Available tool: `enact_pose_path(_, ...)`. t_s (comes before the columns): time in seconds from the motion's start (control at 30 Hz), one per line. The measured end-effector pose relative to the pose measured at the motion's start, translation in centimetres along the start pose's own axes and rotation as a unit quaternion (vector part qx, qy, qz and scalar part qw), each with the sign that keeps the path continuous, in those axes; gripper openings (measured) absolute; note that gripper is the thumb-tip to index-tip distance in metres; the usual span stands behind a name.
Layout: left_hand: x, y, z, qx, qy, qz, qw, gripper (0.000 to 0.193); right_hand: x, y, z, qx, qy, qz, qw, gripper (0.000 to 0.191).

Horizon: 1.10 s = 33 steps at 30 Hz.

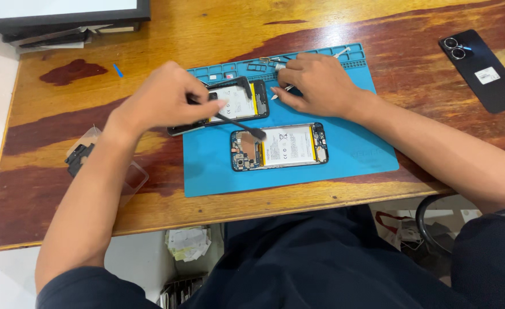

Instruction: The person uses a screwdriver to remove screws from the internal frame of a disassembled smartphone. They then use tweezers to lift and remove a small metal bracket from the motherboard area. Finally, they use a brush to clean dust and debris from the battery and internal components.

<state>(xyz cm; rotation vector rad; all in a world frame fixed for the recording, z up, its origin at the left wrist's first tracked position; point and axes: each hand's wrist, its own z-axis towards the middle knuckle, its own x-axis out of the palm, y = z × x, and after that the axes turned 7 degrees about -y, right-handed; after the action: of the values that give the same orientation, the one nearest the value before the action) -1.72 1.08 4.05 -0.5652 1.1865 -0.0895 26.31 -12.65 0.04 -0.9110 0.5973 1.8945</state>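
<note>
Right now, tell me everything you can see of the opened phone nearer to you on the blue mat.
The opened phone lies flat, lengthwise across the blue mat, back cover off. A white battery with a yellow edge fills its middle; circuit boards and a camera module show at the left end, a smaller board at the right. The black tool's tip in the left hand reaches its upper left edge.

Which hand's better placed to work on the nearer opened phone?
Left, probably. The left hand holds a black tool whose tip sits at the nearer opened phone; the right hand rests by the farther phone.

2 bare forearms, short dark navy sleeves (86, 286), dark trousers (321, 257).
</note>
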Motion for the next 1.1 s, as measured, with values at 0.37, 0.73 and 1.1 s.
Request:
enact_pose_path(0.37,-0.3,0.2,0.5,-0.04,0.052,0.041,0.997,0.049,-0.1,0.1,0.0,-0.004,0.002,-0.001,1.0,0.027)
enact_pose_path(0.73,1.0,-1.3,0.2,-0.017,0.062,0.027,0.998,0.049,-0.1,0.1,0.1,-0.005,0.002,0.0,1.0,0.027)
enact_pose_path(1.1,-0.2,0.6,0.0,0.029,-0.046,0.107,0.993,0.049,-0.2,0.1,0.1,-0.007,0.005,-0.003,1.0,0.027)
